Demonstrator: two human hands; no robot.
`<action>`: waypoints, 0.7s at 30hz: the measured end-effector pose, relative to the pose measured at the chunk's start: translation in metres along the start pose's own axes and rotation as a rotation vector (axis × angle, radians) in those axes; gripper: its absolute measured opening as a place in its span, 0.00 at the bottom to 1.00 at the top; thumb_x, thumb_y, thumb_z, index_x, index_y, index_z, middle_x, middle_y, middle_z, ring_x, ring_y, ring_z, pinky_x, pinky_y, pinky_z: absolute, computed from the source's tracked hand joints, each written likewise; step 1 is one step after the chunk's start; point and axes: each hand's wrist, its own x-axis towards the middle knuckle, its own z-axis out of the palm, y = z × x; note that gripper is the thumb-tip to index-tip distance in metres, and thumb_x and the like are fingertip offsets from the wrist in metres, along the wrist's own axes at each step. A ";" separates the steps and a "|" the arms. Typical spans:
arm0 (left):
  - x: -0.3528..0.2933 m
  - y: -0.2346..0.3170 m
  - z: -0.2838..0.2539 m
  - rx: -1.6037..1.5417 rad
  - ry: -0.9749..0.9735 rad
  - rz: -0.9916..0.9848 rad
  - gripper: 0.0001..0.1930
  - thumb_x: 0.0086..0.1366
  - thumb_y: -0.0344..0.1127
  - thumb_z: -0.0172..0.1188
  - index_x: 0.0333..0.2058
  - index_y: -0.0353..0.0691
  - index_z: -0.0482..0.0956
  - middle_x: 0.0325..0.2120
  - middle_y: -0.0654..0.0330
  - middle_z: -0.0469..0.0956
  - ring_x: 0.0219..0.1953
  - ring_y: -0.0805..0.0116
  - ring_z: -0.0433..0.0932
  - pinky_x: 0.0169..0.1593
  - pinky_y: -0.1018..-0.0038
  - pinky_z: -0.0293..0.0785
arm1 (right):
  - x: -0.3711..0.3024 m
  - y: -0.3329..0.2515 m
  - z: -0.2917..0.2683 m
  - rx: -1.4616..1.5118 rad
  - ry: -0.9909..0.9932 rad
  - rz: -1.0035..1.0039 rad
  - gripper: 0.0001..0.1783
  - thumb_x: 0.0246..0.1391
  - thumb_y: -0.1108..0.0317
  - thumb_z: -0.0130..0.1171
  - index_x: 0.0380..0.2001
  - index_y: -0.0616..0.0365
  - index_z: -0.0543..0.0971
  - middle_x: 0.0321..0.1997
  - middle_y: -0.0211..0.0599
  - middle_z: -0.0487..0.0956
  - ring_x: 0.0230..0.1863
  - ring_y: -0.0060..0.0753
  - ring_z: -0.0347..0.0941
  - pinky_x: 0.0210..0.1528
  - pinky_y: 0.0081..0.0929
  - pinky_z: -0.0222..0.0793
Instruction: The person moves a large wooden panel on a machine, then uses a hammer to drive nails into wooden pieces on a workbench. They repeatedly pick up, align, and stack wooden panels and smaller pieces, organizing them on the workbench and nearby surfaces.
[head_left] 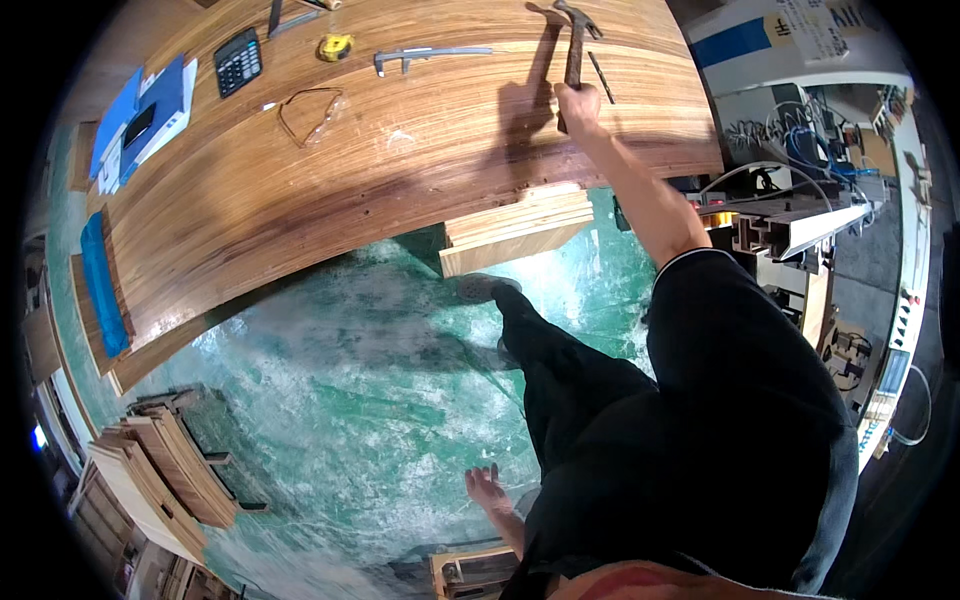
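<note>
My right hand (578, 108) is closed around the handle of a claw hammer (575, 55), above the far right part of the wooden table (420, 170). The hammer's head points away from me, and its shadow falls on the tabletop to the left. Just right of the hammer lies a thin dark pen-like stick (601, 77). My left hand (486, 486) hangs low over the green floor with its fingers apart and nothing in it. Left of the hammer on the table are a caliper (430, 54), a yellow tape measure (336, 47) and a pair of glasses (318, 125).
A calculator (238, 63) and blue folders (172, 100) with a phone lie at the table's left. Stacked boards (520, 232) stand under its near edge, and more panels (150, 480) at lower left. Cabled equipment (780, 215) is on the right. A wooden frame (440, 575) sits below my left hand.
</note>
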 end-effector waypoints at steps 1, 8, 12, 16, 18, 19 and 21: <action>0.000 -0.004 -0.005 -0.017 0.030 -0.009 0.13 0.67 0.30 0.51 0.49 0.35 0.66 0.32 0.60 0.64 0.36 0.68 0.68 0.54 0.58 0.75 | -0.014 0.004 0.001 0.032 -0.022 -0.069 0.14 0.42 0.66 0.63 0.22 0.69 0.75 0.17 0.37 0.74 0.17 0.28 0.68 0.20 0.35 0.63; -0.018 -0.060 -0.018 -0.154 -0.022 -0.051 0.07 0.65 0.30 0.53 0.42 0.43 0.68 0.24 0.66 0.61 0.28 0.74 0.68 0.50 0.56 0.77 | 0.006 0.043 -0.036 -0.488 0.182 -0.190 0.35 0.44 0.40 0.68 0.31 0.70 0.77 0.27 0.54 0.80 0.31 0.53 0.77 0.39 0.46 0.72; -0.022 -0.072 -0.020 -0.123 -0.085 -0.049 0.06 0.65 0.30 0.54 0.40 0.41 0.69 0.26 0.65 0.64 0.29 0.71 0.69 0.49 0.54 0.79 | 0.009 0.047 -0.013 -0.659 0.054 -0.067 0.33 0.46 0.43 0.66 0.39 0.67 0.79 0.37 0.58 0.81 0.43 0.57 0.79 0.47 0.47 0.74; -0.024 -0.064 -0.024 -0.107 0.045 -0.035 0.07 0.66 0.31 0.55 0.40 0.40 0.69 0.28 0.64 0.66 0.29 0.69 0.69 0.48 0.54 0.78 | 0.021 0.033 0.017 -0.710 0.060 -0.071 0.29 0.48 0.45 0.63 0.37 0.64 0.82 0.38 0.55 0.82 0.43 0.55 0.80 0.47 0.45 0.75; -0.026 -0.061 -0.021 -0.108 0.098 -0.047 0.08 0.66 0.31 0.54 0.42 0.40 0.69 0.30 0.63 0.66 0.32 0.69 0.69 0.48 0.54 0.77 | 0.036 0.011 0.039 -0.713 0.041 -0.073 0.25 0.48 0.47 0.61 0.34 0.62 0.84 0.38 0.54 0.83 0.44 0.54 0.80 0.47 0.45 0.75; -0.025 -0.064 -0.028 -0.127 0.076 -0.046 0.09 0.66 0.31 0.54 0.44 0.40 0.69 0.31 0.62 0.66 0.32 0.69 0.69 0.49 0.53 0.77 | 0.039 0.003 0.044 -0.714 0.005 -0.069 0.26 0.48 0.47 0.61 0.34 0.62 0.84 0.38 0.54 0.83 0.44 0.54 0.80 0.46 0.45 0.75; -0.023 -0.077 -0.041 -0.190 0.048 -0.035 0.13 0.66 0.31 0.54 0.48 0.39 0.68 0.34 0.61 0.66 0.33 0.69 0.69 0.50 0.51 0.76 | 0.045 -0.018 0.062 -0.710 -0.094 -0.080 0.26 0.47 0.47 0.60 0.36 0.63 0.84 0.39 0.53 0.83 0.44 0.54 0.80 0.45 0.46 0.75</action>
